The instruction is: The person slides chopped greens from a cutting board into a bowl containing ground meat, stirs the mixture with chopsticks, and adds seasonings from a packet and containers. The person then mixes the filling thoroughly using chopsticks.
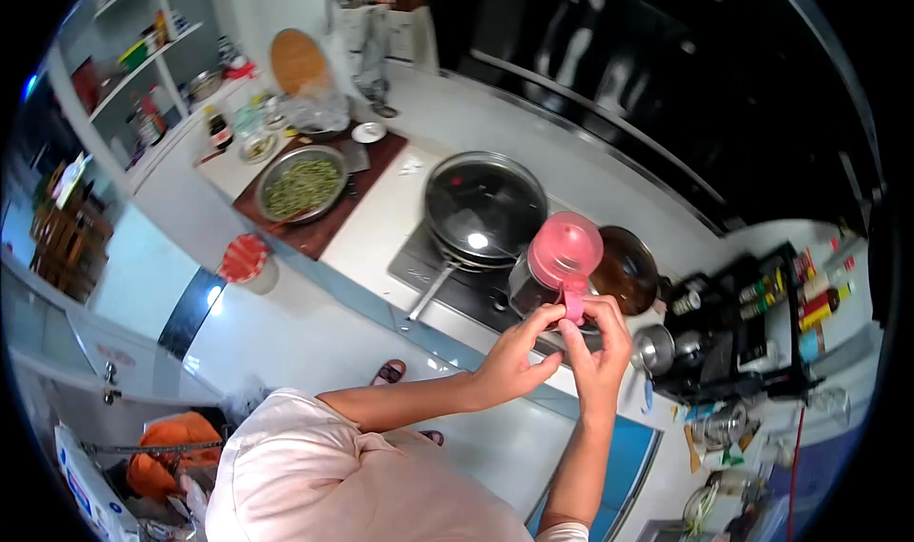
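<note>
Near the stove's front edge, a pink see-through plastic vessel with a round top [566, 245] has a short pink handle pointing toward me. My left hand [519, 359] is closed, thumb and fingertips pinching the handle from the left. From the other side my right hand [600, 351] grips the same handle, its thumb against the left fingers. Right below the pink vessel is a dark, shiny container [529, 290], partly covered; I cannot tell whether the two are joined. A lidded pan [486, 204] sits on the cooktop to the left, its handle angled toward me.
A brown pot [625, 271] stands behind my hands to the right. Chopped greens fill a metal bowl [303, 185] on a dark red board [379, 170]. A small steel pot [653, 350] and black rack [724, 337] are at right; a red-rimmed bin [249, 261] stands on the floor.
</note>
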The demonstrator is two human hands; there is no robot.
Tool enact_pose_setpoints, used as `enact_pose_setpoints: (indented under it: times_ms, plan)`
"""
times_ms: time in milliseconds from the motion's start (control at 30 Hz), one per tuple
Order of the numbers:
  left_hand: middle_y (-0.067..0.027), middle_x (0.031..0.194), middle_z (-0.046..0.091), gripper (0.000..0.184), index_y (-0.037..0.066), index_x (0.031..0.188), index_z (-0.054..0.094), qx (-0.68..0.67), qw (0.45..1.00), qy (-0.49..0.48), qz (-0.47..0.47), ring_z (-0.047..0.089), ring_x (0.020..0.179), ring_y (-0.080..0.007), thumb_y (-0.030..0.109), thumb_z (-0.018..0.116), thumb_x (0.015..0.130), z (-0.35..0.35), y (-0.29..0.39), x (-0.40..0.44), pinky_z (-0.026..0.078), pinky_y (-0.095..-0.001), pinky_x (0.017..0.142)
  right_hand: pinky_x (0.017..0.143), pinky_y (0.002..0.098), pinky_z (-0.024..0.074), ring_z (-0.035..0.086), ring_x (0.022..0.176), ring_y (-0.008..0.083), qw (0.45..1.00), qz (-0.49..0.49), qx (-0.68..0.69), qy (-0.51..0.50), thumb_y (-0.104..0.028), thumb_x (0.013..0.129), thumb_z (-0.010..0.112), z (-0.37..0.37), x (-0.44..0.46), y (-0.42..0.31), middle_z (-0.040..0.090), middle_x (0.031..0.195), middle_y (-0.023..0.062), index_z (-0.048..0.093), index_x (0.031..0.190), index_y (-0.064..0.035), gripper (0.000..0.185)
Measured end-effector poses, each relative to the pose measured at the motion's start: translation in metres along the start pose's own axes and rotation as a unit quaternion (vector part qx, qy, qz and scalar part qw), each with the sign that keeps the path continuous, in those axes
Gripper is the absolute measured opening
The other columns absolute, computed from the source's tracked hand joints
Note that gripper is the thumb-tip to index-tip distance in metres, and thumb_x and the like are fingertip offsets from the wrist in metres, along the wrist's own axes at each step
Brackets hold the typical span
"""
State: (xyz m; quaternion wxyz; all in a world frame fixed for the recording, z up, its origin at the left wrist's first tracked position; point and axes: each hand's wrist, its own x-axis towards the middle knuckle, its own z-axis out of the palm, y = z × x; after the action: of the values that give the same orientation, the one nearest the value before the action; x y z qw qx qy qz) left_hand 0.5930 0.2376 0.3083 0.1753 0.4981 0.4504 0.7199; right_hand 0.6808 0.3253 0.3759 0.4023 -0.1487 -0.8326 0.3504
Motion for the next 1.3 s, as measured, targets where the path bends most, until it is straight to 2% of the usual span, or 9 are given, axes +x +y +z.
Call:
enact_pose_setpoints:
  times_ms: [200, 233, 467, 633, 733, 1000, 1133, 1200, 1300]
  plan:
    - [-0.0177, 0.121, 0.053, 0.059, -0.001, 0.134, 0.038, 0.056, 0.997, 0.057, 0.0, 0.055, 0.113, -0.0277, -0.003, 0.06, 0.079, -0.133, 0.003, -0.009, 0.042, -0.0358, 0.097, 0.077, 0.0271, 0.0421, 0.054, 0.084, 0.0164, 0.989, 0.004, 0.139, -0.056, -0.004, 0.076, 0.069, 0.139, 0.046, -0.009, 0.056, 0.091, 0.0088, 0.061, 0.087, 0.002, 0.015]
    - [-0.0139, 0.131, 0.048, 0.06, -0.001, 0.137, 0.033, 0.035, 0.998, 0.043, -0.032, 0.046, 0.124, -0.019, -0.009, 0.055, 0.082, -0.16, 0.002, -0.009, 0.035, -0.0327, 0.104, 0.077, 0.0261, 0.0419, 0.054, 0.084, 0.015, 0.98, 0.031, 0.184, -0.064, -0.003, 0.077, 0.068, 0.168, 0.052, -0.007, 0.056, 0.092, 0.0079, 0.061, 0.088, 0.0024, 0.014]
    - [-0.0133, 0.133, 0.047, 0.063, 0.0, 0.142, 0.029, 0.017, 0.989, 0.063, -0.133, 0.048, 0.123, -0.0199, -0.005, 0.056, 0.085, -0.345, -0.016, -0.006, 0.038, -0.0357, 0.104, 0.076, 0.0233, 0.0435, 0.055, 0.084, 0.0107, 0.896, 0.225, 0.36, -0.127, 0.0, 0.085, 0.063, 0.349, 0.108, -0.017, 0.056, 0.096, 0.0032, 0.064, 0.092, 0.0017, 0.008]
    - [-0.0226, 0.124, 0.05, 0.067, -0.001, 0.142, 0.033, 0.196, 0.973, -0.002, -0.124, 0.056, 0.105, -0.0341, 0.005, 0.063, 0.082, -0.453, -0.008, 0.013, 0.046, -0.0381, 0.089, 0.083, 0.0258, 0.0433, 0.057, 0.083, 0.0105, 0.87, 0.293, 0.36, -0.168, -0.006, 0.088, 0.061, 0.433, 0.144, -0.02, 0.064, 0.089, 0.0037, 0.065, 0.093, -0.0001, 0.008]
    - [-0.0215, 0.117, 0.051, 0.068, -0.002, 0.141, 0.032, 0.304, 0.943, -0.008, -0.138, 0.055, 0.101, -0.035, 0.004, 0.063, 0.081, -0.494, -0.004, 0.029, 0.046, -0.0403, 0.086, 0.083, 0.0249, 0.0431, 0.057, 0.083, 0.0096, 0.852, 0.339, 0.369, -0.151, -0.007, 0.089, 0.061, 0.471, 0.155, -0.015, 0.064, 0.088, 0.0028, 0.064, 0.091, -0.0003, 0.007]
    - [-0.02, 0.112, 0.047, 0.072, 0.005, 0.142, 0.036, 0.283, 0.947, 0.049, -0.145, 0.051, 0.103, -0.033, 0.005, 0.066, 0.077, -0.541, -0.04, 0.032, 0.043, -0.0394, 0.087, 0.071, 0.0246, 0.0473, 0.059, 0.072, 0.011, 0.876, 0.355, 0.298, -0.133, -0.008, 0.089, 0.064, 0.533, 0.187, -0.018, 0.064, 0.08, 0.0046, 0.062, 0.087, 0.0004, 0.009]
    - [-0.0127, 0.104, 0.055, 0.068, 0.009, 0.14, 0.041, 0.234, 0.953, 0.034, -0.191, 0.057, 0.093, -0.028, 0.004, 0.066, 0.077, -0.564, -0.042, 0.035, 0.046, -0.0387, 0.079, 0.058, 0.0229, 0.0469, 0.059, 0.063, 0.0096, 0.891, 0.342, 0.23, -0.188, -0.009, 0.09, 0.063, 0.543, 0.197, -0.005, 0.064, 0.073, 0.0051, 0.059, 0.083, -0.0005, 0.012]
    - [-0.0099, 0.104, 0.06, 0.045, 0.009, 0.121, 0.06, 0.141, 0.973, 0.114, -0.142, 0.059, 0.09, -0.0266, -0.001, 0.064, 0.077, -0.579, -0.044, 0.03, 0.047, -0.0368, 0.078, 0.055, 0.0212, 0.0455, 0.059, 0.062, 0.0084, 0.879, 0.361, 0.216, -0.223, -0.01, 0.091, 0.062, 0.546, 0.2, -0.006, 0.064, 0.072, 0.0041, 0.057, 0.083, -0.0013, 0.013]
    - [-0.0117, 0.108, 0.058, 0.037, 0.005, 0.113, 0.062, 0.256, 0.943, 0.171, -0.13, 0.058, 0.096, -0.0286, -0.001, 0.066, 0.077, -0.605, -0.045, 0.037, 0.048, -0.0363, 0.081, 0.051, 0.0198, 0.0408, 0.054, 0.057, 0.0066, 0.867, 0.38, 0.209, -0.245, -0.013, 0.091, 0.063, 0.546, 0.199, 0.006, 0.06, 0.067, 0.0027, 0.055, 0.081, -0.0031, 0.016]
